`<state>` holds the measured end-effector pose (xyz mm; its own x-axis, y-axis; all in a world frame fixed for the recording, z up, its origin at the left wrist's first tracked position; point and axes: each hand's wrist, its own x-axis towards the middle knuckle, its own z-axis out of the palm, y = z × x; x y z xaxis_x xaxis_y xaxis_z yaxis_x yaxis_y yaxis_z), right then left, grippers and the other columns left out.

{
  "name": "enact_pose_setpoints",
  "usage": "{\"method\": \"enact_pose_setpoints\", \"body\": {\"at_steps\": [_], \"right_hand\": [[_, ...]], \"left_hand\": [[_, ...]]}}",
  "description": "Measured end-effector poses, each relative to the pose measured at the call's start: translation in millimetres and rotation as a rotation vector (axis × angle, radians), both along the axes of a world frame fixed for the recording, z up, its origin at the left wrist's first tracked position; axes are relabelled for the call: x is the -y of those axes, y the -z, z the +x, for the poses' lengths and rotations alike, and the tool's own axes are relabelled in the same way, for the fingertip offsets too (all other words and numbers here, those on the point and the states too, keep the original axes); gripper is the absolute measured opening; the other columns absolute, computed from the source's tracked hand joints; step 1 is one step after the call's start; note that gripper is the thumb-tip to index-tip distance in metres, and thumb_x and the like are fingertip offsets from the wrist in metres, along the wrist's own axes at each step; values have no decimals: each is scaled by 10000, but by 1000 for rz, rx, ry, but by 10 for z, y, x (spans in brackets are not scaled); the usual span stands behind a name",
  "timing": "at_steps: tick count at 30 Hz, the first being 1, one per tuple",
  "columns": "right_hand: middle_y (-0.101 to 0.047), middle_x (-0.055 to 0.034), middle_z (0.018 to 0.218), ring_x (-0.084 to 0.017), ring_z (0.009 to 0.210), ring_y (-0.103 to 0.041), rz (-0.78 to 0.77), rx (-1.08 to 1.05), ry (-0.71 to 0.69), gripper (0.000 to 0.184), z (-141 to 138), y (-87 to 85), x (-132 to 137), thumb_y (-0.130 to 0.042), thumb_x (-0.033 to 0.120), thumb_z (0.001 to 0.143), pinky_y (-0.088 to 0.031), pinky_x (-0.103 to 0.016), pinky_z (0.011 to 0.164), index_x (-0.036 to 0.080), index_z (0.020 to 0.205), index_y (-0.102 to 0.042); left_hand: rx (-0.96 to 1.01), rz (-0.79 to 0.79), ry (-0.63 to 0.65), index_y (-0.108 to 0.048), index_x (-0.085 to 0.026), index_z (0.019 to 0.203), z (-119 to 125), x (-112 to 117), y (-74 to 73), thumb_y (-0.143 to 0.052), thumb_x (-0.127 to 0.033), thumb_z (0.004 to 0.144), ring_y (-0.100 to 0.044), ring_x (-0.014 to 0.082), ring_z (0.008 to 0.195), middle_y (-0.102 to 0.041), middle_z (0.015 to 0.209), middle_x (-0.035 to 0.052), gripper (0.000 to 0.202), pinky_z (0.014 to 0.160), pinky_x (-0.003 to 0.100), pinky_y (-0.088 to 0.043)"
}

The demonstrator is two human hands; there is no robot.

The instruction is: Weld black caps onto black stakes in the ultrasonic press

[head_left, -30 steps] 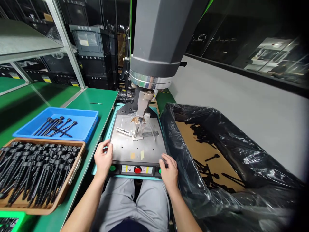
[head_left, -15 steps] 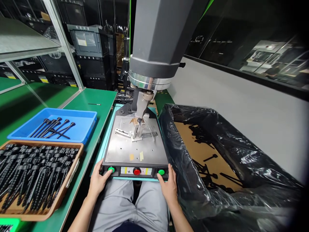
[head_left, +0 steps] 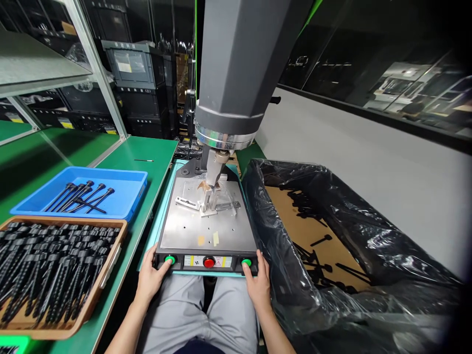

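My left hand (head_left: 150,275) rests at the left front corner of the press base (head_left: 165,251), its thumb on the left green button (head_left: 170,259) and its fingers along the side. At the right corner, my right hand (head_left: 259,284) has its thumb on the right green button (head_left: 247,263), fingers stretched along the edge. Between them sits a red button (head_left: 209,262). Behind is a metal plate (head_left: 191,231) carrying a small metal fixture (head_left: 209,200). The horn (head_left: 214,169) under the grey press head (head_left: 230,73) reaches down to the fixture; any part there is hard to make out.
On the green bench at left stand a blue tray (head_left: 142,196) with several black stems and a brown tray (head_left: 120,246) full of black ribbed parts. To the right is a bin lined with black plastic (head_left: 283,236), holding black pieces on cardboard. Crates (head_left: 134,64) are stacked behind.
The press head and its horn have come down toward the fixture. My right thumb has shifted slightly up onto the right green button. My left hand has stayed in place.
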<state>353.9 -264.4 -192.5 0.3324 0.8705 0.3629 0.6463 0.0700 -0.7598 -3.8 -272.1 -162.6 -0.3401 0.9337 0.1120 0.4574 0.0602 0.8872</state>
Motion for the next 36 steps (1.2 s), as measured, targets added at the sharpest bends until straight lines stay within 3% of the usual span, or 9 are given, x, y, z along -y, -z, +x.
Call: {"method": "enact_pose_setpoints", "body": {"at_steps": [13,16,19,21,23,28,32,36], "right_hand": [[-444,-176,1389,-331,1289,-445,-28,-22,14,685,-25,-3,-3,-528,558,875,-403,-499,1038,194,1440,-394],[-449,-173,1394,-329,1288,-450,-28,-29,9,685,-11,1,1,-532,562,869,-407,-495,1036,196,1434,-404],[-469,-165,1389,-324,1287,-456,-38,-59,-2,675,22,-5,-7,-535,570,862,-397,-493,1049,193,1413,-431],[-508,-161,1354,-322,1258,-486,-64,-103,-1,649,44,-47,-21,-532,578,859,-407,-498,1040,190,1376,-473],[-553,-164,1294,-322,1207,-527,-42,-136,27,599,46,-146,-39,-533,582,857,-431,-506,1015,179,1299,-542],[-595,-172,1211,-298,1146,-566,193,-118,60,405,-82,-524,-99,-572,482,875,-444,-499,1012,153,1098,-649],[-677,-143,1088,-268,991,-656,70,-304,-130,375,-270,-659,-231,-555,480,883,-541,-444,882,170,1062,-668],[-716,-128,1023,-264,945,-681,-117,-419,-347,382,-517,-720,-480,-585,480,863,-543,-434,878,171,1066,-681]], "left_hand": [[-5,-10,19,-483,-212,1337,-4,12,-6,-659,-471,770,-481,294,1280,-496,1380,122,647,1052,466,-415],[-32,27,-107,-511,-194,1304,63,20,-107,-634,-467,794,-520,292,1231,-534,1316,126,591,1041,470,-426],[-110,195,-228,-559,-186,1235,237,-14,-325,-604,-402,832,-523,279,1218,-547,1280,125,460,1069,462,-400],[-80,283,-137,-604,-192,1153,403,-92,-501,-586,-359,849,-535,266,1200,-562,1257,119,347,1052,448,-420],[49,306,33,-632,-195,1079,587,-221,-670,-570,-343,862,-557,261,1169,-579,1230,120,270,990,439,-473],[298,274,351,-638,-214,1106,975,-673,-1039,-630,-332,826,-480,270,1276,-455,1402,136,304,988,435,-473],[286,232,477,-635,-240,1184,1150,-999,-1260,-710,-335,760,-421,294,1329,-375,1464,137,441,1017,462,-445],[316,245,524,-628,-234,1201,1262,-1180,-1349,-686,-330,778,-572,266,1148,-544,1306,133,437,912,435,-510]]}}
